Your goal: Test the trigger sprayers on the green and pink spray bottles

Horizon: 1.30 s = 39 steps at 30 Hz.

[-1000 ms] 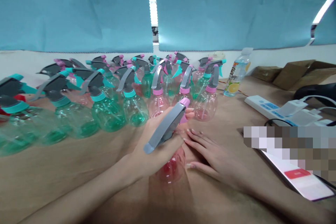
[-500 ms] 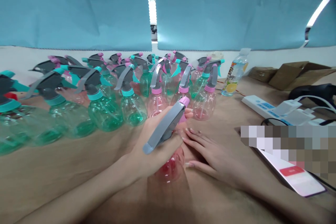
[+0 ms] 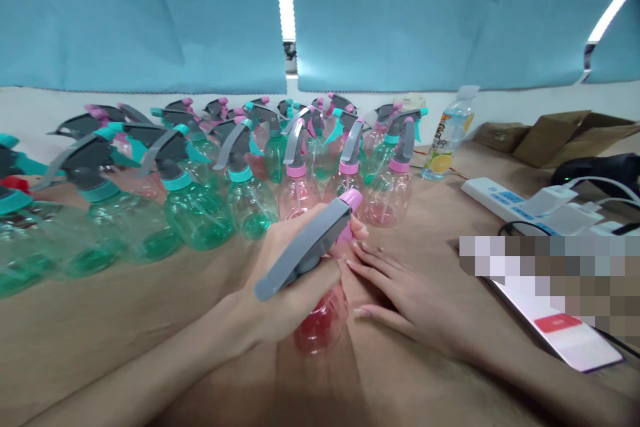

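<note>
My left hand (image 3: pixel 287 280) is wrapped round the neck of a pink spray bottle (image 3: pixel 320 321) that stands on the brown table (image 3: pixel 125 320). Its grey trigger head (image 3: pixel 303 248) with a pink nozzle juts up over my fingers. My right hand (image 3: pixel 400 297) lies flat on the table just right of the bottle, fingers stretched out, holding nothing; its fingertips are close to the bottle's neck. Behind both hands stands a crowd of several green spray bottles (image 3: pixel 197 210) and pink spray bottles (image 3: pixel 385 197).
A clear drink bottle (image 3: pixel 447 137) stands at the back right. A white power strip (image 3: pixel 505 197) with plugs and cables lies to the right, near cardboard pieces (image 3: pixel 560 133). A white card with a red patch (image 3: pixel 565 330) lies at right front. Blue curtains hang behind.
The grey trigger head has tilted lower and a little to the left in my left hand. My right hand has stayed flat beside the bottle.
</note>
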Available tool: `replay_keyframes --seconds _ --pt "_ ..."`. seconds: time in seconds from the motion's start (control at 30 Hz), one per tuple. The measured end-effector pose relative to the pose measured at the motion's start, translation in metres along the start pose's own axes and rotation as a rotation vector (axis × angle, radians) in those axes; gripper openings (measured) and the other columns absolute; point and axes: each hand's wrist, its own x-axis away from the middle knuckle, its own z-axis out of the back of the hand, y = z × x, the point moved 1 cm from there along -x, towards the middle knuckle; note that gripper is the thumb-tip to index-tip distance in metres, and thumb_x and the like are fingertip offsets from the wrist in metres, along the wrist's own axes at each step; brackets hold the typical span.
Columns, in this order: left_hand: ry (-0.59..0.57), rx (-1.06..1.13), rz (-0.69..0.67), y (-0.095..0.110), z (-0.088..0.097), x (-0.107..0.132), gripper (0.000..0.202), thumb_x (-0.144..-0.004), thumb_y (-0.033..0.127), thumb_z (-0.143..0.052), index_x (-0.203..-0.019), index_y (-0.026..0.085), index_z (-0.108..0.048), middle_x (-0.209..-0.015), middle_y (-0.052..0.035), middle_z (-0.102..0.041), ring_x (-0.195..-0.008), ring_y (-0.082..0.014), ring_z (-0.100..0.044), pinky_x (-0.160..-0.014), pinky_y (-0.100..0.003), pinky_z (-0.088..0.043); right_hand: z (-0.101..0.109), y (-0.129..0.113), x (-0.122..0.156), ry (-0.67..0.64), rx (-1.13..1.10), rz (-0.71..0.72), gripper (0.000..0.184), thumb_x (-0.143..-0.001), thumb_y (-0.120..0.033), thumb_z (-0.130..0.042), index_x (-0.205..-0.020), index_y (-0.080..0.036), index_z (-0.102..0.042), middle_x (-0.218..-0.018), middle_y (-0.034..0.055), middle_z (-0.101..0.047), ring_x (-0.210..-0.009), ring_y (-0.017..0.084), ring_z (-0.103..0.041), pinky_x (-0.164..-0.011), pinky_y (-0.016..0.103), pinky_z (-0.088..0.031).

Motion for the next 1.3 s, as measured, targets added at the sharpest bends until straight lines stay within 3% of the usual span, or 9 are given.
replay_keyframes --seconds 0.3,0.6,0.83,1.0,1.3 --pt "0.021 -0.012 -0.025 -0.0021 0.0013 0.0006 0.015 -0.072 0.017 -0.047 -0.079 0.019 -0.059 -0.074 -0.0009 -0.061 -0.068 -0.018 -0.06 -0.062 -0.03 -0.047 -0.0023 0.0025 -0.0002 0.017 0.016 0.029 0.07 -0.095 -0.061 -0.04 -0.15 -0.018 -0.033 -0.157 0.0107 -0.027 -0.145 0.028 -0.022 -0.116 0.051 -0.025" --pt "0.103 -0.09 0.046 -0.0005 -0.0023 -0.0002 0.01 -0.07 0.016 -0.046 -0.072 0.023 -0.039 -0.062 0.006 -0.037 -0.053 -0.012 -0.036 -0.049 -0.026 -0.031 -0.0016 0.0012 0.0009 0.027 -0.003 0.011 0.067 -0.095 -0.059 -0.044 -0.148 -0.019 -0.037 -0.156 0.0106 -0.029 -0.144 0.03 -0.025 -0.114 0.055 -0.028" --pt "0.12 -0.048 0.056 -0.0014 -0.0056 0.0006 0.009 -0.073 0.016 -0.048 -0.073 0.023 -0.043 -0.062 0.006 -0.041 -0.055 -0.0127 -0.04 -0.05 -0.025 -0.035 -0.0012 0.0025 0.001 -0.001 0.021 0.01 0.07 -0.095 -0.061 -0.04 -0.147 -0.014 -0.039 -0.156 0.0137 -0.026 -0.144 0.03 -0.025 -0.114 0.054 -0.027" --pt "0.126 -0.026 0.024 -0.0003 -0.0056 0.0005 0.017 -0.073 0.013 -0.047 -0.086 0.023 -0.05 -0.063 0.0066 -0.044 -0.055 -0.0122 -0.039 -0.053 -0.026 -0.037 -0.0046 0.0048 0.0015 0.046 0.005 0.028 0.066 -0.095 -0.058 -0.043 -0.147 -0.016 -0.04 -0.156 0.013 -0.029 -0.143 0.03 -0.026 -0.114 0.055 -0.028" --pt "0.112 -0.039 0.038 -0.0012 -0.0047 -0.0019 0.023 -0.072 0.013 -0.047 -0.092 0.023 -0.052 -0.067 0.0056 -0.049 -0.057 -0.0125 -0.044 -0.056 -0.026 -0.039 -0.0066 0.0053 0.003 0.053 0.006 0.024 0.066 -0.095 -0.058 -0.044 -0.147 -0.018 -0.04 -0.156 0.0127 -0.028 -0.143 0.031 -0.026 -0.114 0.055 -0.029"
